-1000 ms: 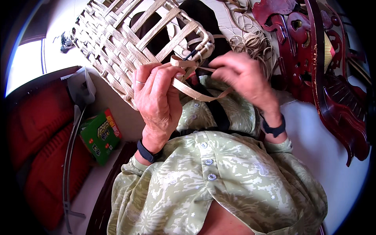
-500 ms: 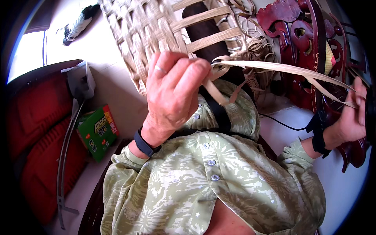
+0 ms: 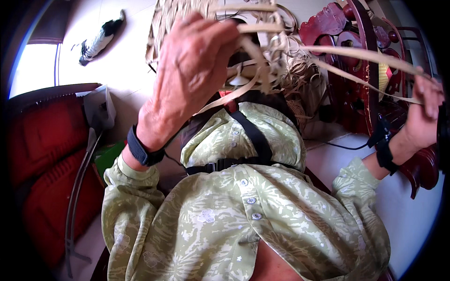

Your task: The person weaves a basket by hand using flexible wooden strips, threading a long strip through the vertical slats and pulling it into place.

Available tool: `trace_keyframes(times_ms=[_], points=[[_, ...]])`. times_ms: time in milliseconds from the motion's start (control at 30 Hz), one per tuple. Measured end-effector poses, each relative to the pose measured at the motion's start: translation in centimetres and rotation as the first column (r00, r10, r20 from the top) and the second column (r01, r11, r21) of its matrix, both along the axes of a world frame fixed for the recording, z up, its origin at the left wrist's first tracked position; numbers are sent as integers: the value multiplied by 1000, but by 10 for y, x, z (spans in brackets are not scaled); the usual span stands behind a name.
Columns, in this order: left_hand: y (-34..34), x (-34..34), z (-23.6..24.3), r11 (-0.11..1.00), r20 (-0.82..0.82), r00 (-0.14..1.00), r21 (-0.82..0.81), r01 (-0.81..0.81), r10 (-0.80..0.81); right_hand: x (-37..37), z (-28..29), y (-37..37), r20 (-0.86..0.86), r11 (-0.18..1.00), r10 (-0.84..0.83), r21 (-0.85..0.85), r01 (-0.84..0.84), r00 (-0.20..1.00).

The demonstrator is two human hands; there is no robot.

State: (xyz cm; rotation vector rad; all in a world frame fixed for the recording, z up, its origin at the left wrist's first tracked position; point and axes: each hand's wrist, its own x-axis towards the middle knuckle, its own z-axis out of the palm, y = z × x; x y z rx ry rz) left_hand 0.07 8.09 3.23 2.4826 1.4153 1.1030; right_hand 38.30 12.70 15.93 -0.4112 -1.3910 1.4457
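My left hand (image 3: 192, 75) is raised in front of me, its fingers closed over the rim of a half-woven basket (image 3: 262, 28) of pale flat strips. My right hand (image 3: 424, 112) is stretched far to the right, pinching a long pale weaving strip (image 3: 356, 54) that runs taut from the basket to it. Much of the basket is hidden behind my left hand. Both wrists wear dark bands.
A carved dark red wooden chair (image 3: 356, 70) stands at the right. Red cushions (image 3: 37, 154) lie at the left, with a green box (image 3: 110, 157) beside them. A black and white brush-like object (image 3: 98, 42) lies on the pale floor at upper left.
The basket and my left hand have risen closer to the camera. My right hand has pulled the strip out from the basket toward the far right.
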Motion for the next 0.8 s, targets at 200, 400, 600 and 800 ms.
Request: trace_keyframes(times_ms=[200,400,600,800], points=[[-16,14,-20,996,44,999,-86,6,-3,-18,-75,-92,716,810,-512,218,544,475],[-14,18,-15,984,105,994,-175,34,-15,-64,-130,-109,896,959,-187,79,272,402],[-8,25,-17,983,79,997,-180,30,-16,-130,-153,-95,706,959,-275,150,241,653],[-7,23,-17,986,91,995,-162,48,-33,-155,-159,-97,608,934,-244,-63,352,756]])
